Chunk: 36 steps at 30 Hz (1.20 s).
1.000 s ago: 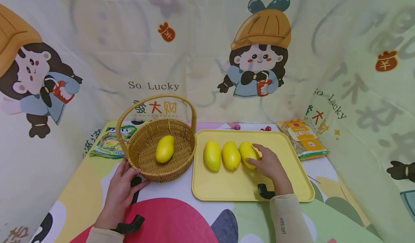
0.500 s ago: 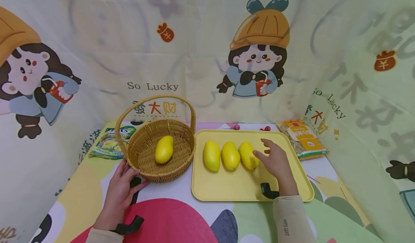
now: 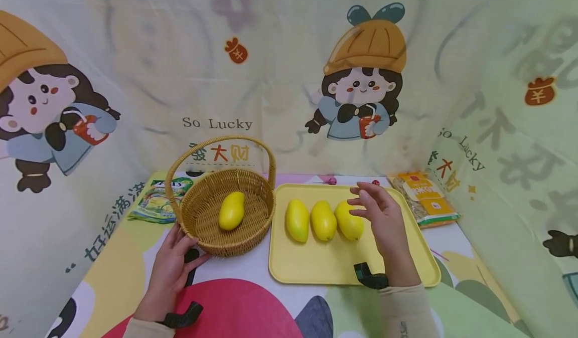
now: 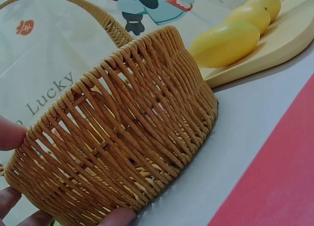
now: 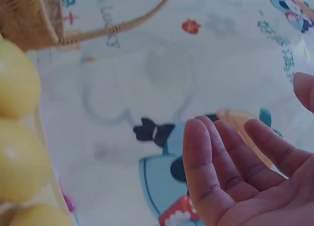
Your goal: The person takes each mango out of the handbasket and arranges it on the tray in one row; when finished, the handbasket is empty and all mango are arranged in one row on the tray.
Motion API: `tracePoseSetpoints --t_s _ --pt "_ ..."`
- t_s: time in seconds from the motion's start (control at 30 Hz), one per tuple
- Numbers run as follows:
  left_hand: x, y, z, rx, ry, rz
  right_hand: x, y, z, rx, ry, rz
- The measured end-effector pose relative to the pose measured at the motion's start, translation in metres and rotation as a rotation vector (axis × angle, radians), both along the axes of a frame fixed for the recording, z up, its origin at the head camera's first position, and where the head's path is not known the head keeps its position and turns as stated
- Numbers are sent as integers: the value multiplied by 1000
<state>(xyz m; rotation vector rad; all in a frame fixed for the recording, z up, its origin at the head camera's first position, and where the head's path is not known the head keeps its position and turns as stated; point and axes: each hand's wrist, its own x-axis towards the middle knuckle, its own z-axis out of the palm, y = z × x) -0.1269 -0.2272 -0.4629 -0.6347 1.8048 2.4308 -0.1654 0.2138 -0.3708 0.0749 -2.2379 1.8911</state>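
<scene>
On the left of the counter (image 3: 217, 310) lie green packets (image 3: 160, 202), partly hidden behind the basket. The left hand (image 3: 169, 268) holds the wicker basket (image 3: 228, 248) at its near-left side, some fingers at the rim and others lower on the wall. The weave looks light and fairly stiff, with a little give; the rim or the arched handle should make the surest hold. Inside, one mango (image 3: 232, 211) lies on the basket's floor.

Just beside the basket, the yellow tray (image 3: 311, 270) carries three more in a row: a left mango (image 3: 297, 220), a middle mango (image 3: 323, 220) and a right mango (image 3: 348, 226). Their skins look smooth and shiny, so probably somewhat slippery, and firm rather than soft; whether they are real fruit, and so how heavy, I cannot tell. A hold across the middle from both long sides seems best, without squeezing hard.

The right hand (image 3: 386, 222) hovers by the right mango, fingers loosely spread and holding nothing. Farther right, beyond the tray, lies an orange bag (image 3: 425, 197).
</scene>
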Motion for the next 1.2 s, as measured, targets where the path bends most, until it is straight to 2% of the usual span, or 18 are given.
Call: tracePoseSetpoints --t_s 0.1,0.17,0.37,0.63,0.77,0.97,1.07,1.2 --pt "0 1 0 -1 -2 1 -2 -17 3 21 -27 88" --pt "0 1 1 -3 -2 1 -5 -32 3 73 -60 149" --pt "0 1 0 -11 1 2 -9 -84 9 333 -134 320" --pt "1 1 1 -8 -2 -6 -30 -148 18 551 -90 525" --pt "1 1 2 -3 0 -8 -43 -176 20 657 -70 569" --pt "2 -1 1 4 3 -17 -59 -209 12 865 -56 628" --pt "2 -1 1 5 3 -14 -65 -221 7 921 -57 647" --pt "3 0 1 12 3 -11 -72 -234 3 971 -101 670"
